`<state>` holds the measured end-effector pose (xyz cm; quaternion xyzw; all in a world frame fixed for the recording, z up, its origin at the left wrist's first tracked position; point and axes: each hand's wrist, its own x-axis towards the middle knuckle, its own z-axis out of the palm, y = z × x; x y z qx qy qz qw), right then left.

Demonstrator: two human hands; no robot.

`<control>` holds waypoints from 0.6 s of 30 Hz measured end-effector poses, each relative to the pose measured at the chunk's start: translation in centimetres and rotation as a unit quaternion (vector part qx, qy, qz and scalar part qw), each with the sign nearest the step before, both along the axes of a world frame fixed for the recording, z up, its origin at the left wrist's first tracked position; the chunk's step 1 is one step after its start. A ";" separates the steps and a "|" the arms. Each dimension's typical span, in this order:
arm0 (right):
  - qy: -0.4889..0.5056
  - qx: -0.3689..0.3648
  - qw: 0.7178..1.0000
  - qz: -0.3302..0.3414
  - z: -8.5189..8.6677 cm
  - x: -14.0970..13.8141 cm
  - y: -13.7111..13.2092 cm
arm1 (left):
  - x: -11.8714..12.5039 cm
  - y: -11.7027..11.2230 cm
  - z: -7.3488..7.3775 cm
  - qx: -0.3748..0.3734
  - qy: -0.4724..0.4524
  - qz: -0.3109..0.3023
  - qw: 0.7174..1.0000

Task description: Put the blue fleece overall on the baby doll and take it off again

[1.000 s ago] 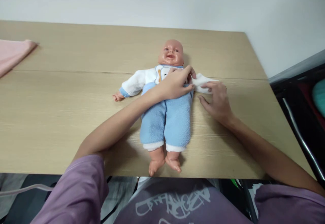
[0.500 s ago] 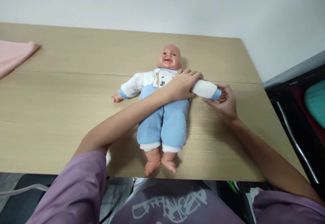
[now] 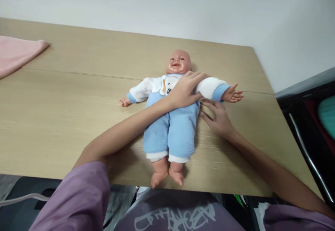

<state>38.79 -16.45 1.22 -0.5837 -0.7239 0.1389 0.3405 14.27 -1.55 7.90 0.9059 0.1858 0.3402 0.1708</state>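
Note:
A baby doll (image 3: 170, 119) in a white and light blue fleece outfit lies on its back on the table, its head away from me and its bare feet near the front edge. My left hand (image 3: 185, 88) reaches across its chest and grips the upper part of the arm on the right, fingers over the sleeve (image 3: 210, 87) and thumb below. That arm stretches out to the right, with the doll's hand (image 3: 232, 94) free. Just below the sleeve, my right hand (image 3: 218, 117) is beside the doll's waist, fingers apart and holding nothing.
The wooden table (image 3: 78, 119) has a seam running across it. A pink cloth (image 3: 18, 54) lies at its far left. Behind stands a white wall (image 3: 157, 7). To the right of the table is a black object with a metal bar (image 3: 311, 157).
My right hand has let go of the doll's hand and moved left, under the sleeve toward the waist. The doll's palm has come into view. My left hand keeps its place.

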 end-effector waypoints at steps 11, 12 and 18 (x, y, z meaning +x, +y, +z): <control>0.316 -0.164 0.928 0.111 1.1 -7.1 2.8 | -2.8 3.6 -3.1 -0.108 -0.202 0.038 0.973; 0.344 -0.176 0.916 0.109 1.2 -7.5 3.0 | -3.2 3.7 -3.0 -0.137 -0.222 0.056 0.964; 0.397 -0.173 0.892 0.125 1.1 -10.0 5.5 | -5.2 3.6 -1.6 -0.242 -0.354 0.119 0.896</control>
